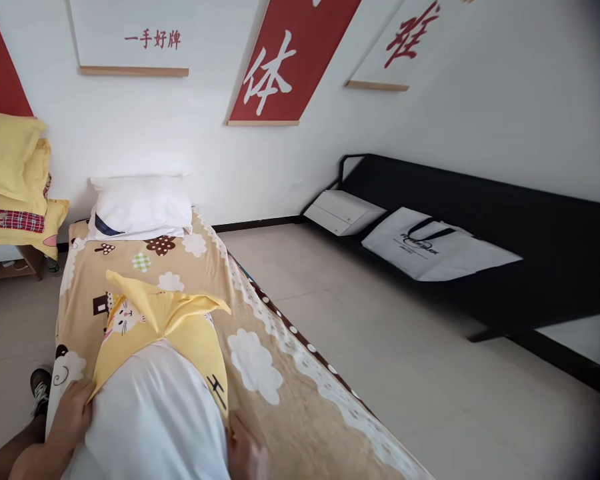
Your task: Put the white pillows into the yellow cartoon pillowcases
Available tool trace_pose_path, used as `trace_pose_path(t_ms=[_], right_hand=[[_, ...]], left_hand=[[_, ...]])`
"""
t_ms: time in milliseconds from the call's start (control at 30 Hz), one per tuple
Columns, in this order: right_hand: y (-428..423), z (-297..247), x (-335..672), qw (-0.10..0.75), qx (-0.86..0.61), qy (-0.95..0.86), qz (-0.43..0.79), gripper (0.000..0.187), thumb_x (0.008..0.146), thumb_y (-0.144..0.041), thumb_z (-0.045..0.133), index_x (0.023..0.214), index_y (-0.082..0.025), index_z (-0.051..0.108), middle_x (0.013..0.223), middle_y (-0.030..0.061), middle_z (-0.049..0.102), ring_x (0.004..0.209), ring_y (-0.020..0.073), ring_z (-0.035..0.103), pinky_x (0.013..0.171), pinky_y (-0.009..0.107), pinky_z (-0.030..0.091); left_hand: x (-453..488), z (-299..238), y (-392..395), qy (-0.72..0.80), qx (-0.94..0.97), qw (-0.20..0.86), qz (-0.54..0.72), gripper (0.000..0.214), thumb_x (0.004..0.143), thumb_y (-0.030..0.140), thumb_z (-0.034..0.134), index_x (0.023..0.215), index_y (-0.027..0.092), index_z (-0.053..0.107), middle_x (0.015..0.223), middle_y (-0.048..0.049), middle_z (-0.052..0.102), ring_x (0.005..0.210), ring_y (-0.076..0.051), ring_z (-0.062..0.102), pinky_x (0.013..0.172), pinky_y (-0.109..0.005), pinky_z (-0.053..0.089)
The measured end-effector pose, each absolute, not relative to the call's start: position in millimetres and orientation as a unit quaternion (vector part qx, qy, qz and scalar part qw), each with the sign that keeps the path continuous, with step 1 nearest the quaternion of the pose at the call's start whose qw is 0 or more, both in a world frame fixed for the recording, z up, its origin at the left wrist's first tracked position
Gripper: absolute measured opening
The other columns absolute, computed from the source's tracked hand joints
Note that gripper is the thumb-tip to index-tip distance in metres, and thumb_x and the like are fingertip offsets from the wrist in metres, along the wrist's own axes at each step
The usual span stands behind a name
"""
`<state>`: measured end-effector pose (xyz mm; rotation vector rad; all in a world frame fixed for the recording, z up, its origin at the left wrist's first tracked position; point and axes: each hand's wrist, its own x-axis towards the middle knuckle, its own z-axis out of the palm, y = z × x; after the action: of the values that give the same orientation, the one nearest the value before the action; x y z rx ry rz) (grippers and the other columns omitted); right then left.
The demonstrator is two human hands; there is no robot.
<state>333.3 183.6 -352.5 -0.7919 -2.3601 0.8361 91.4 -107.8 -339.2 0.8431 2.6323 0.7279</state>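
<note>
A white pillow (153, 413) lies on the bed in front of me, its far end tucked into a yellow pillowcase (165, 320) with a cat print. My left hand (73, 413) grips the left edge of the pillowcase where it meets the pillow, fingers closed on the cloth. At the right edge of the pillowcase, my right hand (245, 450) is low in view with its fingers curled against the fabric. Both hands sit at the open mouth of the case.
The bed has a tan cartoon blanket (275, 400) and a second white pillow (140, 203) at its head. Yellow bedding (15, 180) is stacked on a stand at left. A black bench (530, 247) carries a white box (343, 211) and a white bag (430, 250).
</note>
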Motion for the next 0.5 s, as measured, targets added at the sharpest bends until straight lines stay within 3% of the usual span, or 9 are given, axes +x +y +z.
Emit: trace_pose_path(t_ms=[133,267,367,500], right_hand=[[185,-374,329,0.206,-0.341,-0.791,0.464,0.043,0.084,-0.057,0.047,0.070,-0.022,0.066,0.084,0.0125,0.071,0.082,0.0269,0.068,0.077,0.040,0.056],[192,-378,343,0.106,-0.415,-0.663,0.614,0.061,0.070,-0.074,0.058,0.104,-0.025,0.074,0.123,0.0099,0.068,0.119,0.0321,0.060,0.094,0.043,0.052],[182,-366,337,0.072,-0.471,-0.595,0.648,0.068,0.071,-0.073,0.058,0.119,-0.026,0.068,0.129,0.0079,0.065,0.125,0.0317,0.056,0.095,0.043,0.052],[181,-322,293,0.164,-0.486,-0.621,0.593,0.067,0.072,-0.062,0.056,0.121,-0.017,0.065,0.123,0.0135,0.068,0.116,0.0330,0.062,0.091,0.042,0.053]], left_hand=[[90,-358,-102,0.920,0.209,0.177,0.280,0.037,0.077,0.015,0.039,0.104,0.016,0.064,0.120,-0.0136,0.066,0.117,-0.026,0.059,0.105,-0.041,0.042],[89,-376,-96,0.891,0.147,0.231,0.361,0.035,0.085,0.030,0.038,0.112,0.018,0.057,0.119,-0.0114,0.068,0.111,-0.023,0.064,0.101,-0.037,0.046],[91,-367,-80,0.877,0.104,0.219,0.416,0.043,0.085,0.036,0.039,0.118,0.016,0.055,0.128,-0.0133,0.064,0.120,-0.024,0.060,0.104,-0.036,0.045],[99,-317,-42,0.828,0.117,0.194,0.513,0.046,0.084,0.048,0.045,0.115,0.017,0.059,0.119,-0.0133,0.068,0.115,-0.028,0.061,0.098,-0.037,0.048]])
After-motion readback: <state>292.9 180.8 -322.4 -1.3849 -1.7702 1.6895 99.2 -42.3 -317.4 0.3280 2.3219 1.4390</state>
